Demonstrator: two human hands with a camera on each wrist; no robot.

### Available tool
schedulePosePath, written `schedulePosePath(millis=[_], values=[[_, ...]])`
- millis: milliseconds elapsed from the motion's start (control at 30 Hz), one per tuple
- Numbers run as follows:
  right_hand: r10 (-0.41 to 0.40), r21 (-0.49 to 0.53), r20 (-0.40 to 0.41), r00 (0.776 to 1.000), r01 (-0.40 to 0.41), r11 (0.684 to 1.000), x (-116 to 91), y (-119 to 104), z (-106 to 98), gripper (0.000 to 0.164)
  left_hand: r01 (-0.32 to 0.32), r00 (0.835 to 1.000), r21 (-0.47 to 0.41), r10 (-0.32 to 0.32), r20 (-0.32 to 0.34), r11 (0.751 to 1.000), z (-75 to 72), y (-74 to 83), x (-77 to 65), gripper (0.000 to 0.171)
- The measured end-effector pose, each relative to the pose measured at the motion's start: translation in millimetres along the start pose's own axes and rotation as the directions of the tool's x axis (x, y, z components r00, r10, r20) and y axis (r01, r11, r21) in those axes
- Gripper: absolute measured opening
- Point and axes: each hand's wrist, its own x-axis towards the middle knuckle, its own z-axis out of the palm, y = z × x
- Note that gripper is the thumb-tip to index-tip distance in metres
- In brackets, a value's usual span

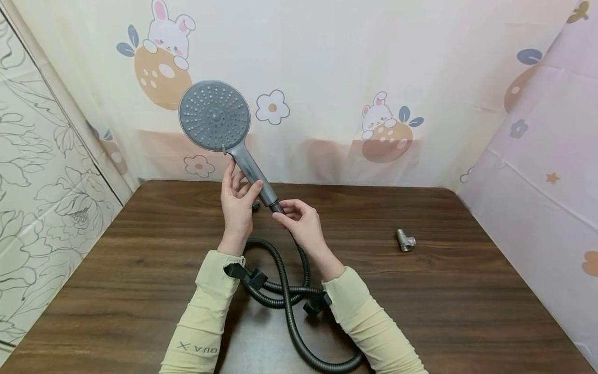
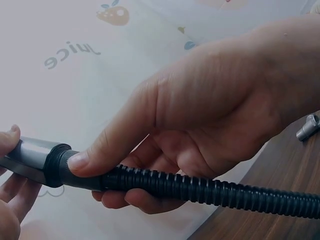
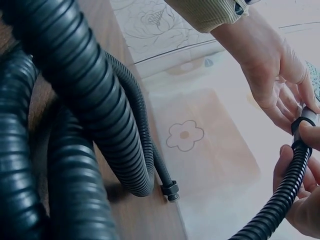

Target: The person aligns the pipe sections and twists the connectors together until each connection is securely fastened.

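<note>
A grey hand shower head (image 1: pixel 215 117) is held up over the back of the table, its nozzle face towards me. My left hand (image 1: pixel 238 202) grips its handle (image 1: pixel 254 174), thumb in front and fingers behind. At the handle's lower end, my right hand (image 1: pixel 303 226) pinches the black collar (image 2: pixel 89 183) of a ribbed shower hose (image 1: pixel 290 311). In the left wrist view the collar sits right at the handle's end, the right thumb on top and fingers curled below. The hose loops down between my forearms onto the table.
A small silver pipe fitting (image 1: pixel 405 240) lies on the brown table (image 1: pixel 467 291) to the right. The hose's other end, with a black nut (image 3: pixel 170 190), rests near the back edge. Patterned curtains (image 1: pixel 322 62) hang behind and at both sides.
</note>
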Motion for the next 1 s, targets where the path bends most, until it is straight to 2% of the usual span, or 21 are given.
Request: schedulePosePath(millis=[300,767,1000], values=[[-0.01,0.01,0.019,1.0,0.01,1.0,10,28,0,0.031,0.004,1.0,-0.034,-0.004,0.007,0.999,-5.0,-2.7,-2.0,0.071],[-0.044,-0.011,0.01,0.999,0.044,0.999,10,31,1,0.027,0.033,0.999,-0.016,-0.033,-0.003,0.999,-6.7,-3.6,-1.6,0.072],[-0.038,-0.02,0.016,0.999,0.038,0.999,10,30,1,0.026,0.021,1.0,-0.018,-0.021,-0.001,1.0,-6.7,-4.5,-1.1,0.072]])
